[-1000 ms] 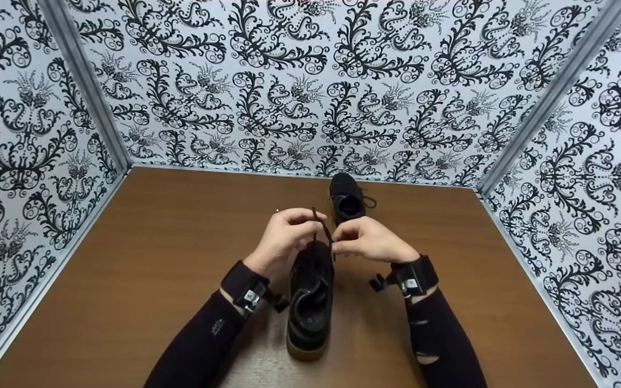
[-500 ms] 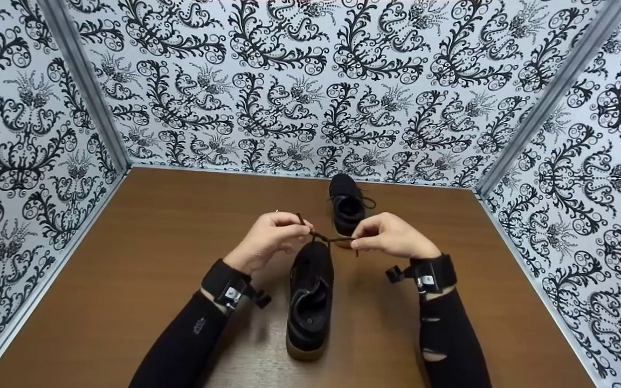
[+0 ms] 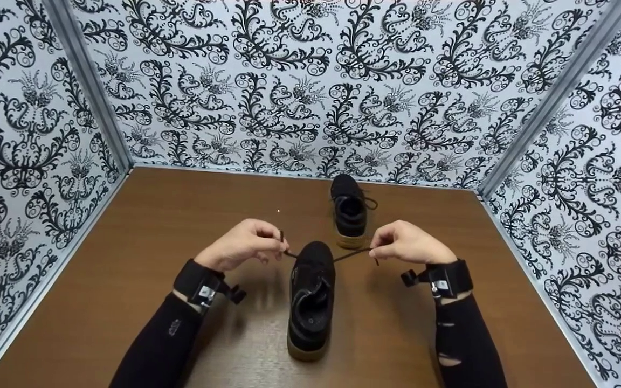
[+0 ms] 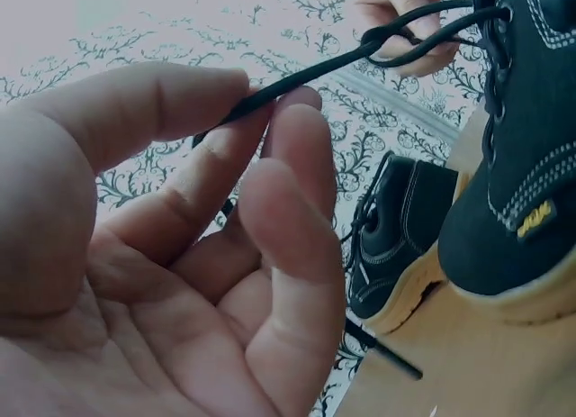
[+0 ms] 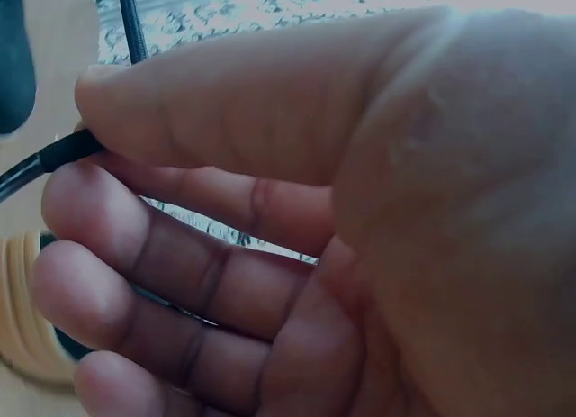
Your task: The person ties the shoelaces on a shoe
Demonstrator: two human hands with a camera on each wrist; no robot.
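A black shoe (image 3: 315,283) with a tan sole stands on the table, toe pointing away from me. To its left, my left hand (image 3: 243,245) pinches one end of its shoelace (image 4: 310,72) between thumb and forefinger. On the other side, my right hand (image 3: 410,243) pinches the opposite lace end (image 3: 352,253), also with thumb and fingertips. Both ends stretch outward from the shoe, and the left wrist view shows them crossing in a loop beside the eyelets. A short tail of lace with its tip (image 4: 387,349) hangs below my left fingers.
A second black shoe (image 3: 349,207) stands farther back, slightly right, with a lace loop at its side. The brown wooden table (image 3: 181,205) is bounded by patterned black-and-white walls (image 3: 289,97) with grey metal corner posts (image 3: 92,81).
My hands, close together over the toe one second ago, have moved apart and lower. The crossed lace between them has been drawn out sideways and down to the shoe.
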